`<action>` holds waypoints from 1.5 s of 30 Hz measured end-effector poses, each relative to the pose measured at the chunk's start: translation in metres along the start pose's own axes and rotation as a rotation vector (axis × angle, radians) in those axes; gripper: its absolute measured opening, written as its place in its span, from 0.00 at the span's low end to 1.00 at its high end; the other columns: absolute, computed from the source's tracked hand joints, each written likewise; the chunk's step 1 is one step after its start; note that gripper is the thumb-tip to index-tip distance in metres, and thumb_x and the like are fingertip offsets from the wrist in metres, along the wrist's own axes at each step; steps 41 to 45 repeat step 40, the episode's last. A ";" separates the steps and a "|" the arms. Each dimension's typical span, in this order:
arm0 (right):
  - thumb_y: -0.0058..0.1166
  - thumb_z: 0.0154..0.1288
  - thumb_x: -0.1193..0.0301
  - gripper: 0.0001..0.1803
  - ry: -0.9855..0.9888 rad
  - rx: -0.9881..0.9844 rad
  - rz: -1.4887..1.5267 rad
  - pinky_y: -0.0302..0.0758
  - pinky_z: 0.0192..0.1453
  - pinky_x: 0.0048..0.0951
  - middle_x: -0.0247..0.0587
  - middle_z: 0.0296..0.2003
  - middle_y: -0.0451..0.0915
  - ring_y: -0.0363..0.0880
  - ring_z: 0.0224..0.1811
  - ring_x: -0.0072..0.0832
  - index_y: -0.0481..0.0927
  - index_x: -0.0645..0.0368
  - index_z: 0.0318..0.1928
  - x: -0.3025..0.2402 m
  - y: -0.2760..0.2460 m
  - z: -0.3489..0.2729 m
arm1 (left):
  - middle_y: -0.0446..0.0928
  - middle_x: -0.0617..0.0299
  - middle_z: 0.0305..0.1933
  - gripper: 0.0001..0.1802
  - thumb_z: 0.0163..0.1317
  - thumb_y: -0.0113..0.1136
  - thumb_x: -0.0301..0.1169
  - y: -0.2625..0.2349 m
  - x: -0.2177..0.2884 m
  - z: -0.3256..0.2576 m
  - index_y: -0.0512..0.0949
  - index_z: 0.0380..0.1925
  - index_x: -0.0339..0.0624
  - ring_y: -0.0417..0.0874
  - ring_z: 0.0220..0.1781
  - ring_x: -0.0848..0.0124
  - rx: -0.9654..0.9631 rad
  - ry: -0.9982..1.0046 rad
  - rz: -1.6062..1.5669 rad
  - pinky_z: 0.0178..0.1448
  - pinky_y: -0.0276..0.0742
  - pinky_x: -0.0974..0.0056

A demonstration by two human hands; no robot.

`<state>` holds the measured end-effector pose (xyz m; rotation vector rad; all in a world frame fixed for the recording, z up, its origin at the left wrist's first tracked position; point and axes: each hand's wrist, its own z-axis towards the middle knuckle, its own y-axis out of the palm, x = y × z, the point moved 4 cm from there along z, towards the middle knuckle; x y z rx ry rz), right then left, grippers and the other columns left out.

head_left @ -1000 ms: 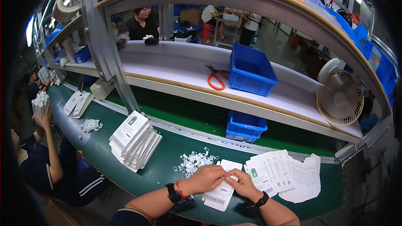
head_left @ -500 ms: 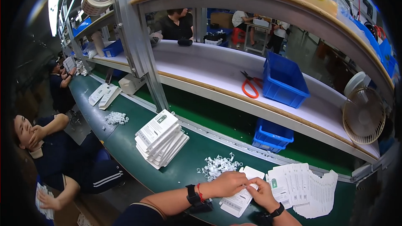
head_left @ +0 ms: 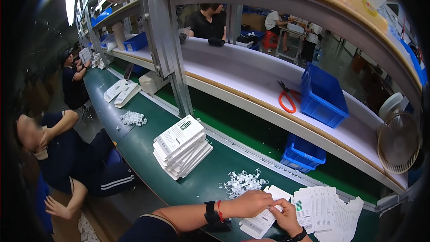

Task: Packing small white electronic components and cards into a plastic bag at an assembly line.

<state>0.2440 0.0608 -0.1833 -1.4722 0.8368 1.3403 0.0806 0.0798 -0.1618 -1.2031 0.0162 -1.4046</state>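
Note:
A flat white printed carton lies at the near edge of the green workbench, under both my hands. My left hand rests over its upper part, fingertips pinched together; whatever they grip is hidden. From the right, my right hand meets them with thumb and fingers closed at the carton's edge. Just beyond my left hand is a heap of small clear-white plastic clips. To the right, several flat white cartons lie fanned out, overlapping. A tall stack of white cartons stands further left.
A metal-framed shelf runs behind the bench, with red-handled scissors, a blue bin and a fan. Another blue bin sits below it. On the left sits a co-worker, near a second clip heap.
The whole view has shifted, so the bench appears further right. My hands stay together at the carton. The co-worker's lower hand no longer has the white bundle beneath it.

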 end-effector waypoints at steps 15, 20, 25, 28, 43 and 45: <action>0.62 0.61 0.79 0.11 0.077 0.057 0.155 0.73 0.40 0.15 0.35 0.37 0.80 0.76 0.38 0.16 0.79 0.64 0.44 0.009 0.004 -0.002 | 0.73 0.57 0.32 0.10 0.57 0.59 0.27 0.001 -0.004 -0.004 0.77 0.40 0.39 0.77 0.36 0.59 0.017 -0.020 0.012 0.39 0.75 0.57; 0.62 0.61 0.77 0.12 -0.023 0.032 -0.104 0.74 0.47 0.21 0.38 0.39 0.82 0.78 0.42 0.21 0.79 0.65 0.45 0.003 -0.001 0.000 | 0.74 0.57 0.30 0.13 0.57 0.61 0.29 -0.002 0.003 0.002 0.78 0.43 0.40 0.79 0.34 0.58 0.047 0.019 0.047 0.37 0.75 0.57; 0.61 0.62 0.75 0.11 -0.044 0.035 -0.104 0.73 0.41 0.19 0.36 0.38 0.83 0.77 0.38 0.18 0.80 0.63 0.45 0.007 0.000 0.000 | 0.75 0.59 0.27 0.11 0.57 0.62 0.30 -0.011 0.008 0.004 0.80 0.41 0.42 0.79 0.30 0.59 0.034 0.033 0.061 0.33 0.74 0.58; 0.61 0.62 0.74 0.11 0.035 0.012 -0.108 0.69 0.32 0.16 0.34 0.38 0.82 0.74 0.32 0.14 0.80 0.61 0.45 0.008 -0.002 -0.002 | 0.75 0.59 0.27 0.11 0.57 0.62 0.30 -0.008 0.005 0.003 0.80 0.40 0.42 0.79 0.30 0.60 0.034 0.035 0.049 0.33 0.74 0.59; 0.61 0.63 0.73 0.11 -0.018 0.014 -0.036 0.73 0.42 0.15 0.36 0.40 0.83 0.77 0.40 0.15 0.80 0.59 0.46 0.006 0.003 0.000 | 0.80 0.56 0.31 0.10 0.54 0.65 0.31 -0.011 0.005 0.003 0.79 0.35 0.40 0.82 0.33 0.57 0.000 -0.003 -0.002 0.37 0.77 0.58; 0.61 0.63 0.73 0.11 -0.018 0.014 -0.036 0.73 0.42 0.15 0.36 0.40 0.83 0.77 0.40 0.15 0.80 0.59 0.46 0.006 0.003 0.000 | 0.80 0.56 0.31 0.10 0.54 0.65 0.31 -0.011 0.005 0.003 0.79 0.35 0.40 0.82 0.33 0.57 0.000 -0.003 -0.002 0.37 0.77 0.58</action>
